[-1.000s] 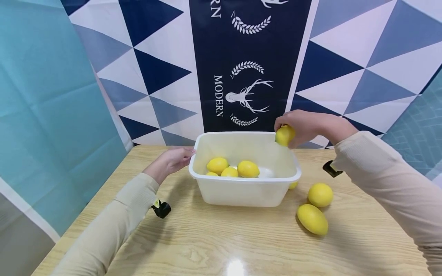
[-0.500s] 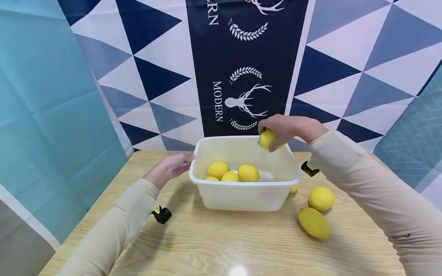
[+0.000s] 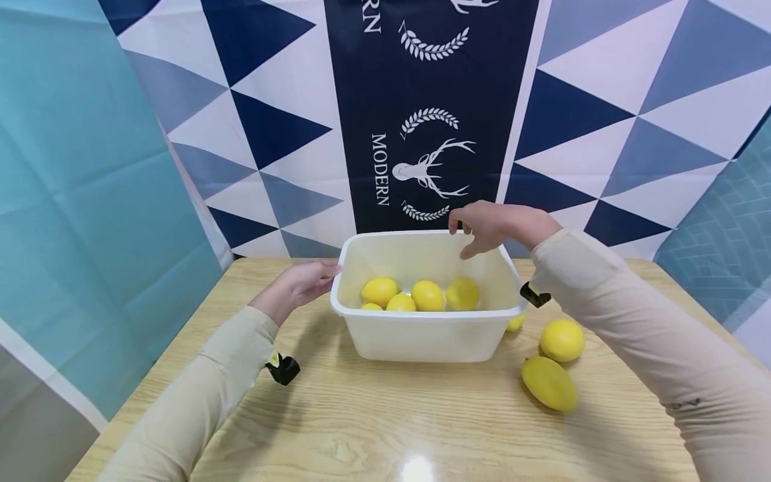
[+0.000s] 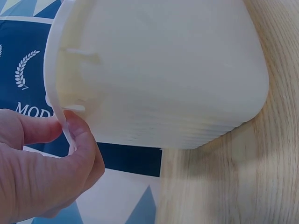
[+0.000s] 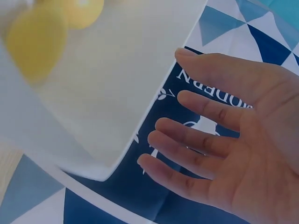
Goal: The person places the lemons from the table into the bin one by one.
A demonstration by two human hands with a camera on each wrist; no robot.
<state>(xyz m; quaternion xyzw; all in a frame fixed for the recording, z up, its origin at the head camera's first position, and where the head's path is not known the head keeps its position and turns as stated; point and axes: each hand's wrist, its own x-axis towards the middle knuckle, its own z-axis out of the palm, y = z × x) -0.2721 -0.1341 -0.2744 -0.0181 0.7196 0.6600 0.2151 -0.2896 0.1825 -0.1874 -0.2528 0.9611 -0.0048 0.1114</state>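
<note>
A white plastic bin [image 3: 421, 340] stands on the table, with several lemons [image 3: 379, 292] in it. At its left end my left hand [image 3: 301, 281] pinches the rim between thumb and fingers, as the left wrist view shows for the hand [image 4: 51, 170] and the bin wall [image 4: 163, 70]. Over the bin's right back corner hangs my right hand [image 3: 490, 226], fingers apart and holding nothing. In the right wrist view the hand [image 5: 224, 126] is spread beside the bin's rim. Below it, a lemon [image 3: 462, 294] lies at the right of the group inside.
Right of the bin, two lemons lie on the wooden table [image 3: 361, 415]: a rounder-looking lemon [image 3: 562, 340] and a longer lemon [image 3: 549, 383] in front. Another lemon [image 3: 515, 323] is partly hidden by the bin's right side. A patterned cloth [image 3: 427, 87] hangs behind the table.
My right hand has moved left over the bin and let go of a lemon, which now lies inside. The lemon beside it has shifted slightly left. My left hand stays on the rim.
</note>
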